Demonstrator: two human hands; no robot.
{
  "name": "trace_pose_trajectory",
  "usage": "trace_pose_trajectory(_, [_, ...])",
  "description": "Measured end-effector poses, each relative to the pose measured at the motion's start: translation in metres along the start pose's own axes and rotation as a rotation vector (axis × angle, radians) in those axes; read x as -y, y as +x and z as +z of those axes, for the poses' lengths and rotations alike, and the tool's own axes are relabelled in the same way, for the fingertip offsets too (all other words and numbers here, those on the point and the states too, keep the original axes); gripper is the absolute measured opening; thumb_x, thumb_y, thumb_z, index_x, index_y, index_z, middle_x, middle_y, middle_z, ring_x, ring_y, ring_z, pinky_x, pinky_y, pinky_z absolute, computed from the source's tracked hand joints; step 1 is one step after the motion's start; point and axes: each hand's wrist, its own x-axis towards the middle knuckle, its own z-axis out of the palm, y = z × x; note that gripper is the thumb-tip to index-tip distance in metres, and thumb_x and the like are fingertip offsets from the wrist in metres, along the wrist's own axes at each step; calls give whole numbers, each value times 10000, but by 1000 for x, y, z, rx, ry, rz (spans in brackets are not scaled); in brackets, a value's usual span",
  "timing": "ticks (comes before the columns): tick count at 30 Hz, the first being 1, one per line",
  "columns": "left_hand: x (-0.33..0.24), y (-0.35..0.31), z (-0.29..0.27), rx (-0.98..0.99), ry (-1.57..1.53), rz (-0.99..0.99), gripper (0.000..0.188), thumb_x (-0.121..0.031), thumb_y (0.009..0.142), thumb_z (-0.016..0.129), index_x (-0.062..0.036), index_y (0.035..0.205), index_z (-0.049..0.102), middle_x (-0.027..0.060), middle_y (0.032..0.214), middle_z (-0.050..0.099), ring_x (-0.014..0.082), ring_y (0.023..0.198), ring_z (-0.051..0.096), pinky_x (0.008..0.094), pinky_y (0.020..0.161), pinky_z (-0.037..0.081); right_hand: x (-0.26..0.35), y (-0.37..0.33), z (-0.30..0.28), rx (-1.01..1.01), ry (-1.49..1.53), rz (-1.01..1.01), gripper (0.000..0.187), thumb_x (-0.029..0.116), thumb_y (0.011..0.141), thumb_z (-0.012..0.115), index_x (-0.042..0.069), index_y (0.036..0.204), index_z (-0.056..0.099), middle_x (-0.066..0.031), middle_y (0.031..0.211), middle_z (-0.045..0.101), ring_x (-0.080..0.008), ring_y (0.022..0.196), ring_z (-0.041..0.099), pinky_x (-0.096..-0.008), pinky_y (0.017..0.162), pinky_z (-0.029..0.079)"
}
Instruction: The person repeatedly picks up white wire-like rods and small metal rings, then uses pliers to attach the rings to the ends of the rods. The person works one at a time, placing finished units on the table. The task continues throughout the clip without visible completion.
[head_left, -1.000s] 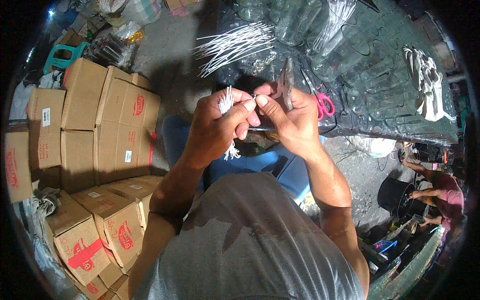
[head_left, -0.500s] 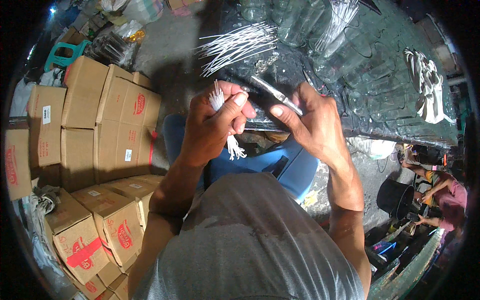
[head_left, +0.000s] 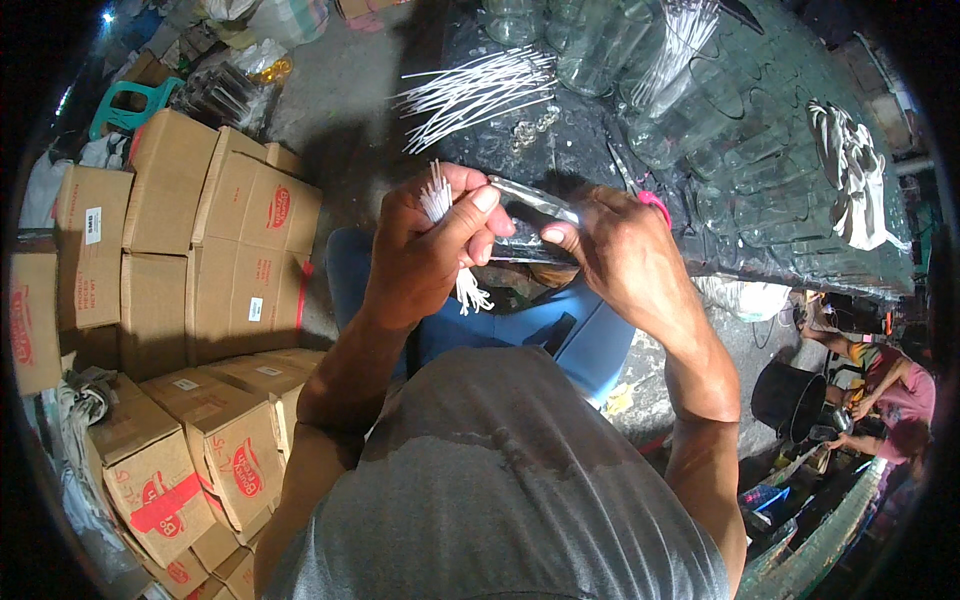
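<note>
My left hand (head_left: pixel 425 245) is closed around a bundle of thin white wick-like strands (head_left: pixel 437 200). Stiff ends stick up above the fist, and limp ends dangle below it. My right hand (head_left: pixel 630 240) grips a slim silvery metal tool (head_left: pixel 535 197), perhaps pliers; its grip end is hidden in my palm. The tool's far end meets my left thumb and fingertip, and whatever it pinches there is too small to make out. Beyond my hands, a loose pile of similar white strands (head_left: pixel 480 90) lies on the dark table (head_left: pixel 570 135).
Scissors with a pink handle (head_left: pixel 652 205) lie just beyond my right hand. Several clear glass jars (head_left: pixel 590 60) crowd the table, one holding white strands (head_left: pixel 675 55). White cloth (head_left: pixel 850 180) lies far right. Cardboard boxes (head_left: pixel 250 210) are stacked at left. Another person (head_left: pixel 890 390) works beside a black tub (head_left: pixel 788 400).
My right hand has turned, and the metal tool's far end has come down to my left fingertips. The pink scissors handle now shows beyond my right hand. My left hand has barely moved.
</note>
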Motion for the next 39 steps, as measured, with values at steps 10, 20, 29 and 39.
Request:
trace_pose_trajectory(10, [2, 3, -3, 4, -16, 7, 69, -80, 977, 596, -15, 996, 610, 102, 764, 696, 63, 556, 536, 232, 500, 427, 3, 6, -1, 11, 76, 44, 391, 356, 902, 711, 0, 839, 562, -195, 730, 601, -420, 694, 645, -483, 582, 491])
trace_pose_trajectory(20, [2, 1, 0, 17, 69, 77, 85, -71, 977, 592, 12, 969, 608, 97, 759, 697, 73, 560, 549, 238, 519, 448, -14, 7, 12, 61, 36, -4, 399, 384, 896, 707, 7, 842, 587, -201, 715, 618, -413, 660, 648, -483, 556, 495])
trace_pose_trajectory(29, [1, -12, -35, -39, 640, 94, 163, -141, 1010, 560, -11, 1024, 657, 55, 745, 678, 87, 573, 549, 253, 540, 440, -37, 27, -12, -54, 94, 310, 442, 401, 941, 680, -20, 825, 619, -242, 582, 553, -453, 591, 599, -470, 540, 453])
trace_pose_trajectory(39, [-8, 55, -72, -128, 1246, 352, 136, -137, 957, 610, -9, 973, 654, 158, 762, 693, 298, 696, 702, 402, 626, 511, -49, 33, -14, -62, -8, 346, 199, 105, 924, 620, -95, 922, 616, -317, 783, 612, -481, 817, 651, -506, 713, 487])
